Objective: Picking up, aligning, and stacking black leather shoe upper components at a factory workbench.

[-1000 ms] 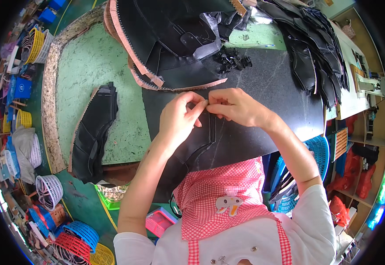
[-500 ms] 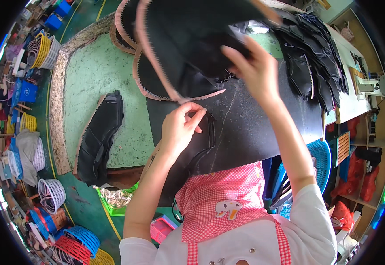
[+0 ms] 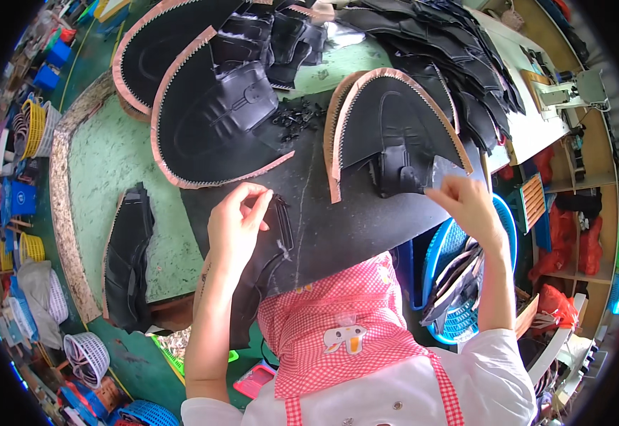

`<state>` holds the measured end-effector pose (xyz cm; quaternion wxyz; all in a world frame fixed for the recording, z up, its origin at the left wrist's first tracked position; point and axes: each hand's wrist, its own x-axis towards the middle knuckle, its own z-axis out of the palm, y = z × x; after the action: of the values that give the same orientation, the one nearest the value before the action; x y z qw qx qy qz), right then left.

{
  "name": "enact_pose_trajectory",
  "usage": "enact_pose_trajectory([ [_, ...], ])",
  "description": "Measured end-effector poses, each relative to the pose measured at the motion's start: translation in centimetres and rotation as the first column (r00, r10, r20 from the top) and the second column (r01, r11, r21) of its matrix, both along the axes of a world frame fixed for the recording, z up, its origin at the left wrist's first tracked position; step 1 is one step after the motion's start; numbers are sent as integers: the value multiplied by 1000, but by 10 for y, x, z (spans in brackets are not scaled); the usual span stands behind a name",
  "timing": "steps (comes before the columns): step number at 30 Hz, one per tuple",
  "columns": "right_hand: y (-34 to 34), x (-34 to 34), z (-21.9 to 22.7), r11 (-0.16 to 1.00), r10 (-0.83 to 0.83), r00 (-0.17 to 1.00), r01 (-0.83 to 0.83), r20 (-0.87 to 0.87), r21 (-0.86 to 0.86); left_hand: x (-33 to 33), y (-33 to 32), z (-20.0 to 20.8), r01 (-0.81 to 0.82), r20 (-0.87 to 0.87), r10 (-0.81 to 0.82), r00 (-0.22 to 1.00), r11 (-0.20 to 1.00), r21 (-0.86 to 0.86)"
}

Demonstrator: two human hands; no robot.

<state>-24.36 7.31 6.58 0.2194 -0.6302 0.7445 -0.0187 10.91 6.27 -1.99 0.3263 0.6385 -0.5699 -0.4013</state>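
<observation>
Now left hand (image 3: 238, 220) pinching, fingertips closed on edge of flat black leather panel with stitched seam (image 3: 281, 245), near centre of green worktable (image 3: 111, 163). Right hand (image 3: 469, 206) gripping near corner of black fan-shaped leather piece with pink serrated trim (image 3: 395, 128), right of centre. Similar larger trimmed piece (image 3: 217, 121) lying far left. Blue plastic basket (image 3: 458, 284) below right hand.

Black fan-shaped panel (image 3: 395, 135) with pink serrated edging lies flat; black strip (image 3: 283, 226) beside.

Probably a shoe workshop: stacked black leather pieces (image 3: 458, 64), sewing machine (image 3: 568, 89), green worktable (image 3: 111, 163).
</observation>
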Motion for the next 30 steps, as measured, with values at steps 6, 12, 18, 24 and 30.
enact_pose_trajectory([
  [6, -67, 59, -32, 589, 523, 844, -459, -119, -665, -14, -3, 8, 121, 159, -105, 982, 988, -91],
  [12, -90, 41, -51, 655, 600, 779, -608, -181, -448, -30, -3, 28, 135, 287, -60, 956, 959, -248],
  [18, -104, 46, -44, 629, 655, 737, -655, -169, -418, -74, -26, 27, 299, 138, -266, 954, 868, -397],
  [24, -117, 29, -62, 627, 583, 802, -548, -134, -553, -112, -35, 25, 383, 174, -342, 923, 791, -477],
  [30, -98, 7, -83, 893, 183, 626, 217, 759, -394, -142, -56, 15, 265, -167, -300, 939, 943, -202],
])
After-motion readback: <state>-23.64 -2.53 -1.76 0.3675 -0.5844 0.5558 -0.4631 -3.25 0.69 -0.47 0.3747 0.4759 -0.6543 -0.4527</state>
